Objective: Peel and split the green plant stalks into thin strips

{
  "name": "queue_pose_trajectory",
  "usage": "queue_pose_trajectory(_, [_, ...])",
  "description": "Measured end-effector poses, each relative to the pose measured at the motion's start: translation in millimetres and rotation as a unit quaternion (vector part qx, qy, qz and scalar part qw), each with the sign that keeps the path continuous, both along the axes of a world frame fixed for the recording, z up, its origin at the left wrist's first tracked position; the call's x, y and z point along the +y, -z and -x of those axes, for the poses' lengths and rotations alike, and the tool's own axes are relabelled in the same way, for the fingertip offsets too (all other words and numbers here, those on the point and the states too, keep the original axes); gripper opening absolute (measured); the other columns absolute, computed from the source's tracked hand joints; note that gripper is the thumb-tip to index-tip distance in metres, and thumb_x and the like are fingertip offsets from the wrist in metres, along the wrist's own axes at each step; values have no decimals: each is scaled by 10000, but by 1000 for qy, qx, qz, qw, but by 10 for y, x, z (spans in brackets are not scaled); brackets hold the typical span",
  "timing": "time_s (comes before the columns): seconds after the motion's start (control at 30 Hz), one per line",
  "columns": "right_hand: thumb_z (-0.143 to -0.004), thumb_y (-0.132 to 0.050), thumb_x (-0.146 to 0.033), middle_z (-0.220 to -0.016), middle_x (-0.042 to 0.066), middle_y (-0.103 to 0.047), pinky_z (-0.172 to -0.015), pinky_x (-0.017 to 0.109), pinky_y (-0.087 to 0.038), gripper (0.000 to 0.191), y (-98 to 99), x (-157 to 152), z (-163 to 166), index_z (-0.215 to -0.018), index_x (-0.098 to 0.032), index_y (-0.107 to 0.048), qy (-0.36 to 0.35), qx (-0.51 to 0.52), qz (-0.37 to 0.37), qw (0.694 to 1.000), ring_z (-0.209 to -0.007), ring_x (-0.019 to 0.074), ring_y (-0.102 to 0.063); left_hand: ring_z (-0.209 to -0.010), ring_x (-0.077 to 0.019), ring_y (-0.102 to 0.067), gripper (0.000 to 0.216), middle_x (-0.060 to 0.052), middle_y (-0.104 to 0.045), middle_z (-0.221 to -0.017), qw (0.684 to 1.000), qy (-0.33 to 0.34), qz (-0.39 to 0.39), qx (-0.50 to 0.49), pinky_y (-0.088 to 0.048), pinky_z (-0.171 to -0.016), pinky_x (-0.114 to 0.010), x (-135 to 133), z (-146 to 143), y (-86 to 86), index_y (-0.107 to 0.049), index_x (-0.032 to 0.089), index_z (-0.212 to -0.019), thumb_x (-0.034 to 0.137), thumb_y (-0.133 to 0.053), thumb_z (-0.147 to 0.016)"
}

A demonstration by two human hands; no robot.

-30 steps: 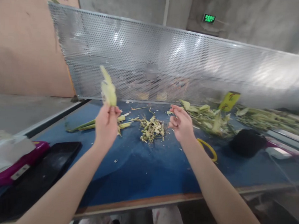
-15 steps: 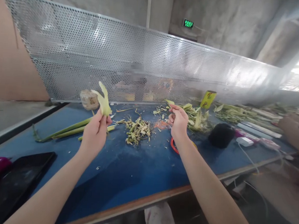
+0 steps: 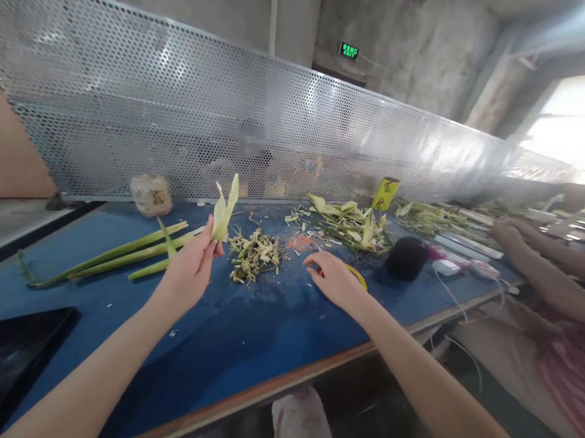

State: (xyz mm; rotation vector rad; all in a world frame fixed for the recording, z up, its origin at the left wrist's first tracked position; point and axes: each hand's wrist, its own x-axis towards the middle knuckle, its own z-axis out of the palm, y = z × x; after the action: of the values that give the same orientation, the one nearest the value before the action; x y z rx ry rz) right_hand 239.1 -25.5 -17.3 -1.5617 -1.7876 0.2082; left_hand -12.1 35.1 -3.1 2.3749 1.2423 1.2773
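Note:
Pinched between the fingertips of my left hand (image 3: 191, 259) is a pale green leafy piece (image 3: 224, 211), its blades pointing up. Several long green stalks (image 3: 126, 252) lie on the blue table behind and left of that hand. My right hand (image 3: 336, 278) is low over the table with its fingers loosely bent and apart, and I see nothing in them. Under and behind it shows a yellow curved edge (image 3: 359, 277); the rest of that thing is hidden. Between my hands lies a heap of shredded, browned plant scraps (image 3: 256, 255).
A pile of pale leaves (image 3: 351, 224) lies at the back, near a yellow can (image 3: 386, 194). A black rounded object (image 3: 407, 258) and a white plug box (image 3: 445, 267) with a cable sit to the right. Another person's arms (image 3: 543, 254) are at far right. A perforated metal screen (image 3: 205, 108) borders the back.
My right hand has come down towards the table, and the pale green bit at its fingertips is gone from them. My left hand still holds the leafy piece, now turned. The view has shifted right.

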Motion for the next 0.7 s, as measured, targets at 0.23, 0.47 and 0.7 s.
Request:
queue_pose_trajectory(0.23, [-785,-417,-98,-947,87,-627,-835,331,-396,230,109,-404,-368,-892,-161,-611,81,-216,6,973,-923,190,-541,-688,-160,-521,417,-50,-554,-761,997,21,-13,73,-419,-693,-254,29,7,38,-392,122,-1224,248,-245,-854])
queue_pose_trajectory(0.47, [-748,-477,-105,-973,97,-652,-734,318,-397,323,104,-397,-1094,-1048,-158,-583,218,-342,77,911,-925,230,-557,-718,-174,-549,463,-68,-582,-769,991,10,25,129,-419,-730,-293,46,-29,75,-377,71,-1239,211,-240,-820])
queue_pose_trajectory(0.7, [-777,-406,-84,-756,133,-658,-665,316,-372,251,116,-388,-1036,-876,-136,-630,191,-388,77,898,-847,250,-566,-811,-200,-549,449,-111,-614,-837,977,3,61,204,-386,-764,-317,2,-25,67,-396,37,-1209,118,-250,-793])
